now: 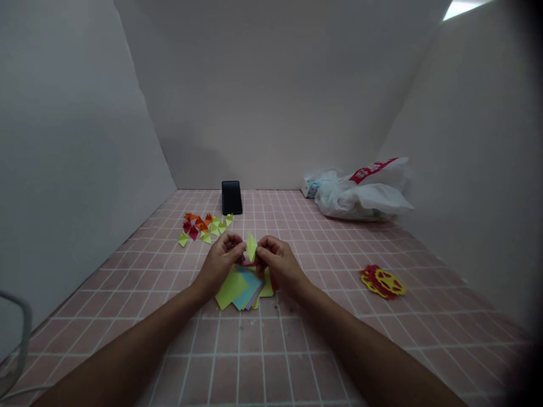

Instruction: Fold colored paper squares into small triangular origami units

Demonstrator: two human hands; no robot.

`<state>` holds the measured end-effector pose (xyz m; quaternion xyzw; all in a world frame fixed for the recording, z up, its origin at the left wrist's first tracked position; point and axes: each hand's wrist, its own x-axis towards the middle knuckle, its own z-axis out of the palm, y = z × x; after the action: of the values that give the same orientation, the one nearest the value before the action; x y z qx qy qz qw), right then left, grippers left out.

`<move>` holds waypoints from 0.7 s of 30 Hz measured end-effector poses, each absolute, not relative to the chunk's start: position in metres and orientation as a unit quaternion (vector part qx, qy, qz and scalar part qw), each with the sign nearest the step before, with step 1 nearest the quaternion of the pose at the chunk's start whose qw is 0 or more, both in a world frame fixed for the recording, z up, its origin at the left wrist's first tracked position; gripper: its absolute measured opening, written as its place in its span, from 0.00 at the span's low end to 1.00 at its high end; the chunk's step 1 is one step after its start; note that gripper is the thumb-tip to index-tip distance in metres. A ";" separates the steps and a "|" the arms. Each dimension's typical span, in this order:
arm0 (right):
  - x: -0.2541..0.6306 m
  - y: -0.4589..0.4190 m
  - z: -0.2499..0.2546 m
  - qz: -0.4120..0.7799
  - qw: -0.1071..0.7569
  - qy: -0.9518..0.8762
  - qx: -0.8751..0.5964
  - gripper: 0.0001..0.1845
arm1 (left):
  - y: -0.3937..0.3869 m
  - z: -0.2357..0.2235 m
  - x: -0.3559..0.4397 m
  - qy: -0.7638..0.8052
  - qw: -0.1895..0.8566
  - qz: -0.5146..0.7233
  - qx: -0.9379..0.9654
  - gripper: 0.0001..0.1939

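A small folded piece of yellow paper (251,247), shaped like a narrow diamond, is held upright between my two hands. My left hand (223,257) pinches its left edge with thumb and forefinger. On the other edge, the thumb and fingers of my right hand (280,260) are closed. Just below the hands lies a loose stack of coloured paper sheets (231,287), with yellow-green, light blue and purple showing. Part of the stack is hidden behind my hands. Beyond my left hand several small folded paper pieces (200,224) in red, orange and yellow are spread out.
A black phone (231,197) lies near the back wall. At the back right are a white plastic bag (360,198) and a small box (309,186). Red and yellow cut-out discs (384,282) lie on the pink tiled surface (339,254) to the right. A grey cable (26,328) curves at far left.
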<state>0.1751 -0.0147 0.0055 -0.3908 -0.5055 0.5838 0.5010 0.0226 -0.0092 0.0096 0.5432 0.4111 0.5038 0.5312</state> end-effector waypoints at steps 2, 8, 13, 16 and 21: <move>0.173 -0.016 0.005 0.529 0.518 -0.529 -0.415 0.08 | -0.010 0.009 0.022 0.422 0.478 0.506 0.581 0.12; 0.173 -0.021 0.003 0.380 0.512 -0.641 -0.427 0.05 | -0.013 0.010 0.023 0.443 0.438 0.457 0.635 0.11; 0.174 -0.021 0.003 0.371 0.502 -0.664 -0.412 0.06 | -0.013 0.011 0.023 0.438 0.430 0.457 0.643 0.09; 0.174 -0.019 0.001 0.400 0.508 -0.639 -0.418 0.05 | -0.013 0.011 0.023 0.435 0.431 0.466 0.638 0.09; 0.172 -0.018 -0.004 0.425 0.507 -0.614 -0.431 0.04 | -0.016 0.010 0.024 0.458 0.380 0.476 0.648 0.08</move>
<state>0.1721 -0.0182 -0.0036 -0.4306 -0.6137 0.4252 0.5071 0.0240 -0.0161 0.0100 0.6475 0.4585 0.4758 0.3797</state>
